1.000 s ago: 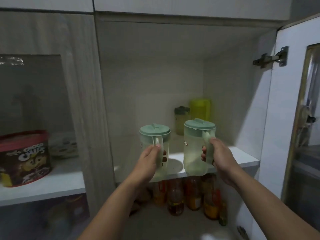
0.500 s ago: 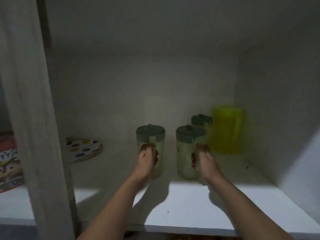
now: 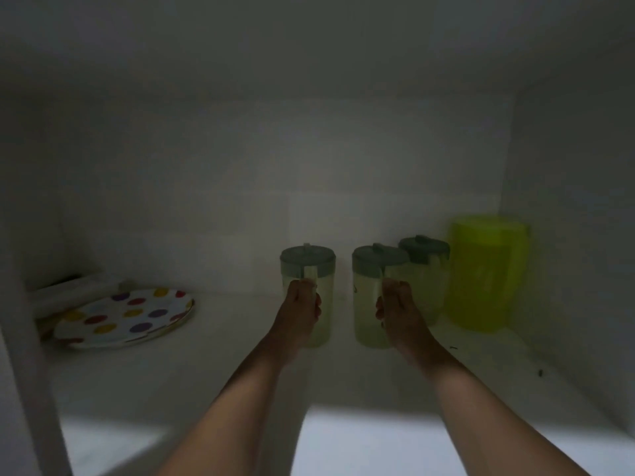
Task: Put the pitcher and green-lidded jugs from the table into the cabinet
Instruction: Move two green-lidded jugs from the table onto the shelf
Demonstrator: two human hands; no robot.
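Observation:
Deep inside the dim cabinet, two translucent jugs with green lids stand on the white shelf. My left hand is wrapped around the handle of the left jug. My right hand grips the handle of the right jug. A third green-lidded jug stands just behind the right one. A yellow-green pitcher sits beside it, in the back right corner.
A polka-dot plate lies at the back left of the shelf. The cabinet's divider post rises at the left edge, and the right wall is close to the pitcher. A few dark specks lie on the shelf at the right.
Both hands have carried the two jugs from the shelf's front edge to the back of the cabinet. The view has moved in closer, and the jugs now stand near the third jug.

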